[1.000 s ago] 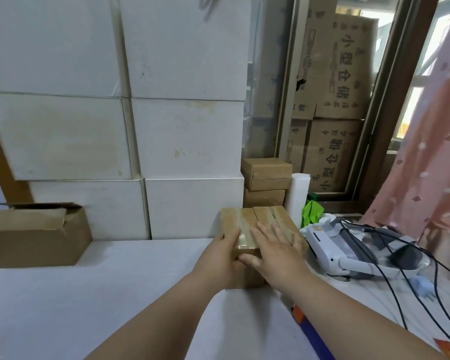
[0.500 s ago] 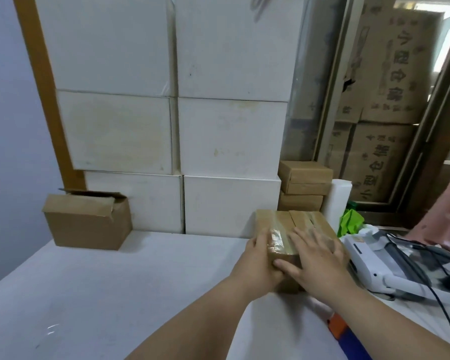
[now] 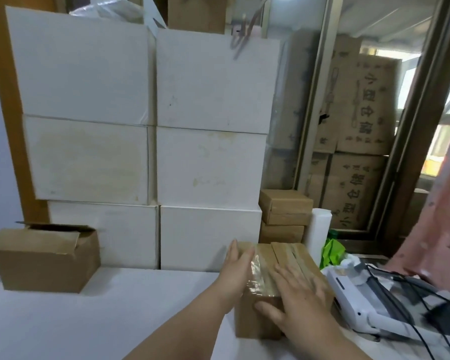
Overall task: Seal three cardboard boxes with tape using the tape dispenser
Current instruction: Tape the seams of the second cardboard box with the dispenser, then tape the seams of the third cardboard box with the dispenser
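On the tabletop (image 3: 89, 323), the left hand (image 3: 237, 270) presses flat-fingered against the taped cardboard box's (image 3: 252, 320) left side, while the right hand (image 3: 298, 297) lies spread, released, across its top.

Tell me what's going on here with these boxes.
A person is pressing clear tape onto a small cardboard box on the table. The left hand lies flat against the box's left edge and the right hand presses flat on its top. Another brown box at the far left sits with its flaps open.
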Motion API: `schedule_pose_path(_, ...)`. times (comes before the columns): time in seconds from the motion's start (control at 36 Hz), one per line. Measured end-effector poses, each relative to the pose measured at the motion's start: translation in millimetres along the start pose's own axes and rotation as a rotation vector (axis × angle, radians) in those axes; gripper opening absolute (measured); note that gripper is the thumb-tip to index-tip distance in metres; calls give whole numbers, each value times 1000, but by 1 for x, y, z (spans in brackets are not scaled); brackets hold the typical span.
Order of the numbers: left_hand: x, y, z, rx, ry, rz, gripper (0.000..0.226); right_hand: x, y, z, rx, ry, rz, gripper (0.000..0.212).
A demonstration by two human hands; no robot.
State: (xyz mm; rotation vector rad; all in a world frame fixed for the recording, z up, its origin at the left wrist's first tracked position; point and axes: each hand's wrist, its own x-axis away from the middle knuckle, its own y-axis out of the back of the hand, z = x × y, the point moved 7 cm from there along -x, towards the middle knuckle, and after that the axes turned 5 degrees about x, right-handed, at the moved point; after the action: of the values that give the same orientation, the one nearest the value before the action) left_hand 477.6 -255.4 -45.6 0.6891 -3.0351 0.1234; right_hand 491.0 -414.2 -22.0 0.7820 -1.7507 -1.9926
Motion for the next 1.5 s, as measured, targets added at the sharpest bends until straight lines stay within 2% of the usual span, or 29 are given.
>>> schedule_pose_path(0.11, -15, -2, 12, -6, 4, -28, 71, -1, 0, 2, 11, 3, -5, 88)
schedule_pose_path(0.17, -14, -2, 15, 39, 20, -26, 74, -1, 0, 2, 0, 6, 5, 90)
schedule_pose_path(0.19, -12, -3, 18, 86, 46, -20, 66, -1, 0, 2, -9, 6, 11, 94)
schedule_pose_path(0.25, -7, -6, 22, 165, 88, 5, 37, 0, -1, 2, -11, 11, 9, 102)
schedule_pose_path(0.28, -4, -7, 23, 203, 120, 12, 35, 0, 0, 2, -6, 9, 7, 101)
schedule_pose_path(0.36, 3, -6, 36, 287, 200, 28, 41, 1, 0, 1, -4, 7, 14, 98)
schedule_pose_path(0.44, 16, -7, 34, 314, 272, 71, 56, 0, 2, 1, 9, 9, 7, 112)
schedule_pose_path(0.53, 40, 5, 15, 198, 271, 72, 51, -2, 8, 4, 69, 4, -9, 89)
schedule_pose_path(0.58, 48, 26, 9, 89, 233, 35, 46, -4, 12, 5, 80, 21, -62, 96)
schedule_pose_path(0.64, 57, 55, 6, -33, 191, -24, 60, -13, 9, -4, 86, -9, -106, 113)
schedule_pose_path(0.67, 59, 72, 7, -67, 181, -51, 67, -20, 2, -12, 72, -16, -126, 113)
schedule_pose_path(0.75, 70, 127, 5, -92, 166, -147, 67, -48, -30, -37, 14, 10, -172, 100)
schedule_pose_path(0.81, 77, 163, 3, -69, 144, -219, 65, -59, -34, -30, -114, 65, -194, 78)
schedule_pose_path(0.86, 89, 199, 0, -65, 108, -270, 51, -62, -8, 1, -181, 81, -289, 56)
schedule_pose_path(0.92, 103, 235, 0, -75, 81, -316, 18, -63, 25, 53, -128, 110, -385, 50)
schedule_pose_path(0.97, 118, 272, -6, -134, 60, -407, 21, -60, 46, 113, -148, 156, -414, 56)
schedule_pose_path(1.08, 143, 349, -11, -279, 63, -624, 22, -79, 38, 230, -183, 318, -285, 56)
schedule_pose_path(1.17, 161, 397, -23, -400, 55, -771, 43, -85, 25, 325, -60, 469, -196, 72)
schedule_pose_path(1.25, 168, 427, -42, -627, 16, -854, 51, -93, 12, 402, 32, 555, -180, 91)
schedule_pose_path(1.31, 166, 435, -56, -848, -7, -887, 57, -97, -1, 439, 44, 583, -137, 102)
schedule_pose_path(1.39, 154, 443, -68, -1081, -21, -823, 71, -103, -17, 470, 63, 560, -59, 106)
schedule_pose_path(1.5, 128, 458, -70, -1123, -6, -751, 63, -112, -30, 477, 72, 496, 7, 98)
